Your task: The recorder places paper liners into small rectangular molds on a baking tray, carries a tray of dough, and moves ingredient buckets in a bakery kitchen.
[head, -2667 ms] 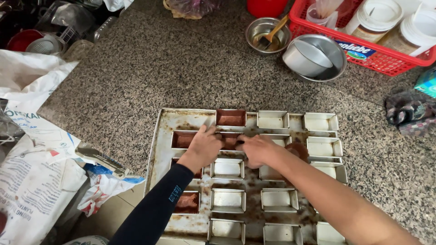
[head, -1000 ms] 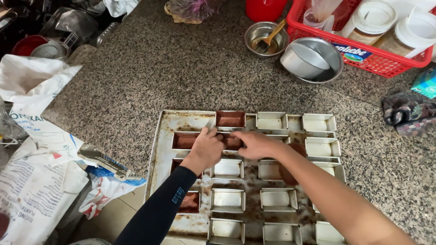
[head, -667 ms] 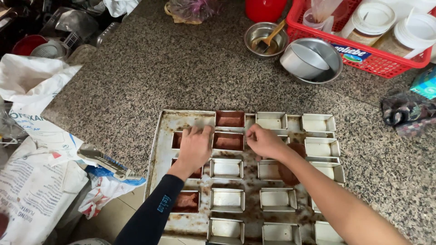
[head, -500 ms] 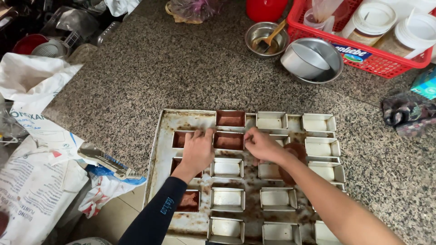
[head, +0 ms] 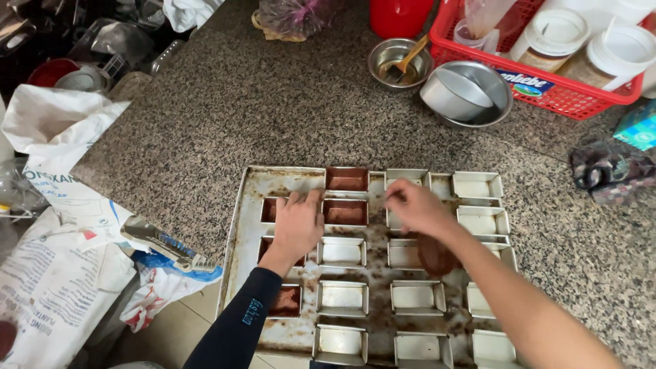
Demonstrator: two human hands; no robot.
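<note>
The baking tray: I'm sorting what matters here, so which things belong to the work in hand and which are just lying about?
In hand:
baking tray
small rectangular moulds
brown-filled moulds
left hand
right hand

Lying about:
red basket
steel bowls
white sacks
crumpled cloth

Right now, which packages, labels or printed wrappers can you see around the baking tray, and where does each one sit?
White printed sack: lower left beside the tray, crumpled, dark and red print.
White plastic bag: left edge of the counter, crumpled, plain.
Label on the red basket: top right, white and blue strip on the front wall.
Lidded jars: inside the basket, clear tubs, white lids, brown contents.
Teal box: far right edge, small, partly cut off.
</note>
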